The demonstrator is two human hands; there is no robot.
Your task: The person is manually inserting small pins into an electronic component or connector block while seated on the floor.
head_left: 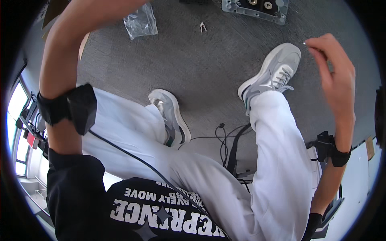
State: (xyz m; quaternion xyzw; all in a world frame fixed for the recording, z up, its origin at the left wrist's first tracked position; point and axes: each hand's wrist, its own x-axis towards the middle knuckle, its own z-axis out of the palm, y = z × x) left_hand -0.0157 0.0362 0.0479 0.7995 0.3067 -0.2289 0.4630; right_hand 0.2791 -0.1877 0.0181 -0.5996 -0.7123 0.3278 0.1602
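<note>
At the right, my right hand (335,64) is raised with thumb and forefinger pinched together. A tiny shiny piece (304,43) shows at the fingertips, too small to name. My left forearm (92,14) crosses the upper left corner, and its hand lies beyond the top edge. Below that forearm's far end, a crumpled clear plastic bag (140,23) lies on the grey floor. A grey plastic housing (257,16) with a black insert and brass-coloured rings sits at the top, cut by the edge. Between bag and housing lies a small red and silver item (203,27), perhaps two leads or terminals.
My two grey-white shoes (277,64) stand on the dark grey floor (209,64). A black cable (223,138) lies coiled between my legs. Another thin cable (148,160) runs from the black band device (82,108) on my left arm across my lap. Cardboard edges the far left.
</note>
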